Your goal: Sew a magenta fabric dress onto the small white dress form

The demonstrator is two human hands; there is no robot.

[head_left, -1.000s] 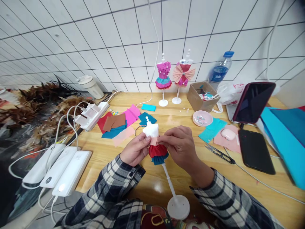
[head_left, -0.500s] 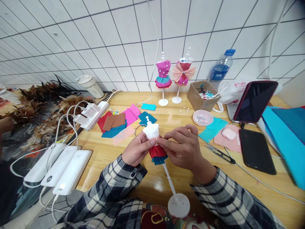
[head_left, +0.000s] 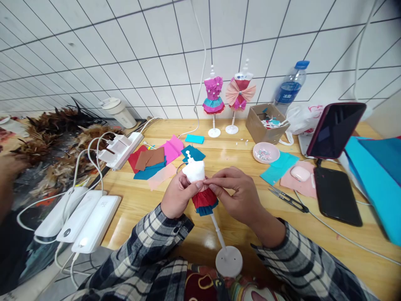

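A miniature dress form (head_left: 194,170) with a white bust tilts over the table's near edge, its round base toward my lap. It wears a layered paper skirt (head_left: 205,200), red above and teal below, with a pale pink band at the waist. My left hand (head_left: 178,193) is closed round the form's side, thumb across the front of the waist. From the other side, my right hand (head_left: 239,194) pinches at the pale pink paper band (head_left: 202,189), thumb and forefinger together. The exact bit between those fingertips is mostly hidden.
Two dressed forms (head_left: 214,96) stand by the wall. Coloured paper pieces (head_left: 150,159) lie left; a bead dish (head_left: 266,153), thread snips (head_left: 288,200) and phone (head_left: 337,195) lie right. Power banks (head_left: 95,223) crowd the left edge. Another person's hand (head_left: 11,175) shows far left.
The dress form has shifted slightly left with both hands, and its base has moved up and left. My right hand's raised fingers have come down and closed in on the waist.
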